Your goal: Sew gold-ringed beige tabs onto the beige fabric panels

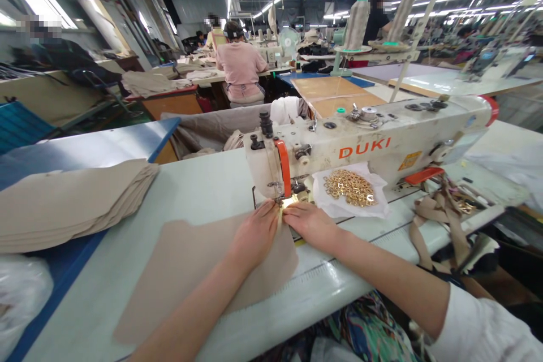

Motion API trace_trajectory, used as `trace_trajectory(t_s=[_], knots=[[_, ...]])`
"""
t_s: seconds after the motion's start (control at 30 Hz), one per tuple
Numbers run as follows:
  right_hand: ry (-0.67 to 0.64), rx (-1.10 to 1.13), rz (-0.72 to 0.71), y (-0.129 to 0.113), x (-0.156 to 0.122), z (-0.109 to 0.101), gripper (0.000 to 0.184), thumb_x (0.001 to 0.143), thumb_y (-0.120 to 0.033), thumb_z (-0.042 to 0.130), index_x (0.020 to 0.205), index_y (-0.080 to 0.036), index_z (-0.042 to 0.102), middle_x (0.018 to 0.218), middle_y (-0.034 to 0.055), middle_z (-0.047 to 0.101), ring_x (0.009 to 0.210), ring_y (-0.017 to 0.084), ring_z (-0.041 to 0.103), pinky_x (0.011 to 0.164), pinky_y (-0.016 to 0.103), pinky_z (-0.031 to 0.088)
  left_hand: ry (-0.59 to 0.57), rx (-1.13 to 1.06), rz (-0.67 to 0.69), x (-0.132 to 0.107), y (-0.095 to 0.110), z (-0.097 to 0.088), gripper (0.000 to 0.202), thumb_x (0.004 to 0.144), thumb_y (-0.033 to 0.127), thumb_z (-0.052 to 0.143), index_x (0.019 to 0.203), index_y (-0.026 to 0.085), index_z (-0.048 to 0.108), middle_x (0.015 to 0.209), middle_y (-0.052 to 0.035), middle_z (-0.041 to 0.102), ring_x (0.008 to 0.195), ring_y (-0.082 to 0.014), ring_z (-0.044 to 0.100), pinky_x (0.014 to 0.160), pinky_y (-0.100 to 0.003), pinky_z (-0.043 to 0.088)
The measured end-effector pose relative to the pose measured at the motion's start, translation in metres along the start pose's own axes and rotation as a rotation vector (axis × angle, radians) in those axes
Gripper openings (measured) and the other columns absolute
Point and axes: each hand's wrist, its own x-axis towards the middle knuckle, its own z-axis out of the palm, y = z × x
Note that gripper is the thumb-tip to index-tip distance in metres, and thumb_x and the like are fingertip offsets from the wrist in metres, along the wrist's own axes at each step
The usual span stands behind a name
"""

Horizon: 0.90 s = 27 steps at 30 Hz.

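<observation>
A flat beige fabric piece (pixel 199 277) lies on the pale table top (pixel 178 192) in front of a white DUKI industrial sewing machine (pixel 360 147). My left hand (pixel 254 235) and my right hand (pixel 311 225) meet at a raised fold of the fabric, just below the presser foot (pixel 278 195), and both pinch it. A small gold-coloured piece (pixel 290 201) shows by the needle area, partly hidden by my fingers. Close to my right hand, a white paper (pixel 384 203) holds a heap of gold metal rings (pixel 350 188).
A stack of beige fabric pieces (pixel 63 203) lies at the left. Tangled beige straps with gold rings (pixel 441 220) sit at the right. A plastic bag (pixel 21 300) lies at the lower left. Ahead, a person in a pink top (pixel 240 62) sits among other sewing stations.
</observation>
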Motion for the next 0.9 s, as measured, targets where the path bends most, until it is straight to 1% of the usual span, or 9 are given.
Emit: trace_trajectory(t_s=[0.13,0.23,0.33,0.43,0.57,0.63,0.77,0.83,0.9], knots=[[-0.006,-0.012,0.014,0.001,0.001,-0.001,0.011,0.087,-0.015,0.058,0.096,-0.012,0.064,0.104,0.0081,0.066,0.101,0.02,0.057,0.093,0.031,0.044,0.0,-0.007,-0.007,0.004,0.0,0.0,0.034,0.092,0.017,0.034,0.111,0.01,0.061,0.117,-0.0155,0.064,0.113,-0.0231,0.058,0.098,-0.038,0.048],[-0.038,-0.036,-0.015,-0.002,0.002,-0.005,0.009,0.086,-0.014,0.06,0.094,-0.011,0.063,0.099,0.0078,0.066,0.1,0.021,0.057,0.092,0.032,0.045,0.016,-0.021,-0.005,-0.003,-0.001,-0.002,0.033,0.092,0.016,0.035,0.108,0.012,0.063,0.118,-0.0145,0.064,0.113,-0.0226,0.058,0.098,-0.038,0.049],[-0.061,-0.066,-0.112,-0.016,0.001,-0.005,0.006,0.086,-0.014,0.059,0.09,-0.012,0.063,0.096,0.0078,0.066,0.096,0.02,0.059,0.089,0.034,0.047,0.024,-0.013,-0.003,-0.024,0.0,-0.008,0.033,0.091,0.014,0.036,0.111,0.012,0.062,0.122,-0.0129,0.063,0.116,-0.0211,0.056,0.098,-0.036,0.049],[0.008,-0.07,-0.201,-0.034,-0.002,0.0,0.007,0.087,-0.015,0.058,0.092,-0.012,0.063,0.101,0.0094,0.066,0.097,0.02,0.059,0.09,0.034,0.048,0.03,0.009,-0.049,-0.049,0.005,-0.016,0.035,0.09,0.014,0.038,0.118,0.014,0.058,0.124,-0.0109,0.062,0.117,-0.02,0.056,0.098,-0.035,0.049],[0.087,-0.049,-0.18,-0.051,-0.002,0.008,0.01,0.085,-0.012,0.059,0.093,-0.014,0.064,0.098,0.0076,0.068,0.092,0.019,0.061,0.087,0.033,0.051,-0.018,0.048,-0.12,-0.066,0.012,-0.027,0.036,0.088,0.013,0.04,0.12,0.014,0.056,0.124,-0.0114,0.062,0.116,-0.021,0.056,0.097,-0.037,0.049],[0.105,-0.011,-0.171,-0.053,-0.003,0.008,0.014,0.083,-0.009,0.059,0.095,-0.014,0.064,0.098,0.0074,0.069,0.092,0.02,0.062,0.087,0.034,0.051,-0.005,0.07,-0.158,-0.075,0.015,-0.034,0.041,0.088,0.016,0.039,0.128,0.015,0.05,0.129,-0.0118,0.058,0.12,-0.0216,0.053,0.097,-0.039,0.048],[0.199,0.12,-0.094,-0.052,-0.012,0.005,0.024,0.083,-0.007,0.053,0.102,-0.016,0.065,0.103,0.0077,0.069,0.093,0.02,0.063,0.086,0.034,0.053,0.081,0.163,-0.182,-0.117,0.015,-0.043,0.057,0.091,0.028,0.04,0.145,0.018,0.024,0.146,-0.0113,0.039,0.131,-0.0238,0.039,0.101,-0.04,0.042],[0.267,0.185,-0.039,-0.052,-0.017,0.003,0.029,0.084,-0.005,0.048,0.102,-0.018,0.066,0.102,0.0075,0.069,0.093,0.019,0.064,0.085,0.034,0.054,0.119,0.255,-0.127,-0.147,0.011,-0.044,0.06,0.091,0.035,0.039,0.146,0.019,0.02,0.147,-0.0107,0.036,0.131,-0.0255,0.039,0.1,-0.037,0.042],[0.301,0.234,-0.011,-0.053,-0.02,0.002,0.033,0.083,-0.004,0.045,0.101,-0.019,0.067,0.102,0.0074,0.07,0.093,0.019,0.064,0.085,0.034,0.054,0.086,0.333,-0.054,-0.169,0.005,-0.047,0.063,0.09,0.044,0.039,0.146,0.02,0.021,0.145,-0.01,0.039,0.128,-0.026,0.043,0.097,-0.035,0.043]])
